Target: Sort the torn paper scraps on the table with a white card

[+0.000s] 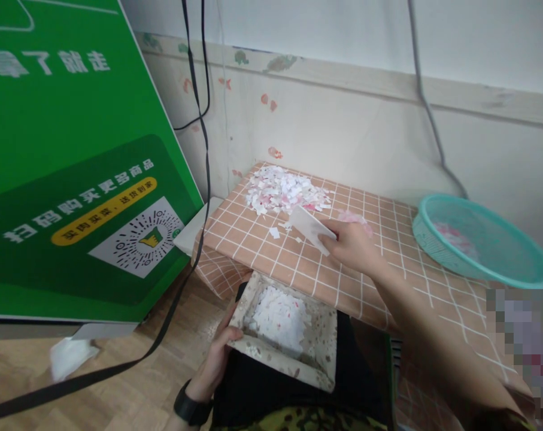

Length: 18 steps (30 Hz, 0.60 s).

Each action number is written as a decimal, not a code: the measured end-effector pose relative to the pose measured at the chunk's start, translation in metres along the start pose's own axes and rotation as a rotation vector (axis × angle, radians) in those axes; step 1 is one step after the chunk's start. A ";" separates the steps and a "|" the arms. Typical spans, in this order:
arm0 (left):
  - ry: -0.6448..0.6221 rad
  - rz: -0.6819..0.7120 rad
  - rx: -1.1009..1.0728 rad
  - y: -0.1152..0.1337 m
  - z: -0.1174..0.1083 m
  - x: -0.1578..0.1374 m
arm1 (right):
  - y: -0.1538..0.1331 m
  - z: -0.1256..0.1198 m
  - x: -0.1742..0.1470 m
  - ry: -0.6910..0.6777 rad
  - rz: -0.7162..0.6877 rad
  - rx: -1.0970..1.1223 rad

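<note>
My right hand [349,242] is closed on a flat white card [311,229], held tilted just above the tabletop. Its far edge is close to a few loose paper scraps [275,232]. Beyond it lies a heap of torn white and pink paper [282,188]. Below the table edge, my left hand [224,342] grips the left side of a shallow patterned box [314,378], thumb over the rim. Shredded white paper [279,317] with small red specks fills much of the box, which is over my lap.
The table wears a brown checked cloth [365,206]. A teal plastic basket [487,239] with pink scraps stands at the right. Pink paper [354,220] lies behind my right hand. A large green sign [73,149] and a hanging black strap [203,173] are at the left.
</note>
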<state>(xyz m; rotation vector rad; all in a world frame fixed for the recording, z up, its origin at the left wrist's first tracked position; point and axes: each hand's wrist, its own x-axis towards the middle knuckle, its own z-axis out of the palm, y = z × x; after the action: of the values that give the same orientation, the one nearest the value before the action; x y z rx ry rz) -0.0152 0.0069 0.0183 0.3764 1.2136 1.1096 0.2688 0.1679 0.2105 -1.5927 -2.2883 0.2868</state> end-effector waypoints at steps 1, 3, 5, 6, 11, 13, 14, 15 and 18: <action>0.012 -0.032 -0.019 0.004 -0.002 0.000 | -0.002 0.000 0.003 -0.018 -0.027 0.016; 0.047 -0.063 -0.039 0.012 -0.009 0.000 | -0.005 -0.003 0.007 -0.066 -0.095 0.072; 0.092 -0.044 -0.050 0.020 -0.016 0.001 | -0.007 -0.006 0.011 -0.092 -0.148 0.106; 0.109 -0.029 -0.047 0.023 -0.020 0.002 | -0.007 -0.007 0.013 -0.086 -0.157 0.099; 0.140 0.009 -0.014 0.041 -0.028 0.007 | -0.010 0.001 0.025 -0.046 -0.183 -0.019; 0.147 -0.018 -0.008 0.048 -0.029 0.008 | -0.015 0.008 0.026 -0.057 -0.224 -0.062; 0.149 -0.026 -0.009 0.051 -0.030 0.009 | -0.019 0.011 0.025 -0.063 -0.250 -0.082; 0.144 -0.025 -0.013 0.054 -0.030 0.010 | -0.022 0.014 0.023 -0.068 -0.277 -0.095; 0.140 0.019 -0.023 0.061 -0.028 0.011 | -0.033 0.017 0.012 -0.097 -0.355 -0.059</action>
<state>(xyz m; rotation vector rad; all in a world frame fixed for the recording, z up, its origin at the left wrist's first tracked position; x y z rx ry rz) -0.0693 0.0353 0.0478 0.2964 1.3214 1.1811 0.2300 0.1680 0.2086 -1.1880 -2.6199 0.2109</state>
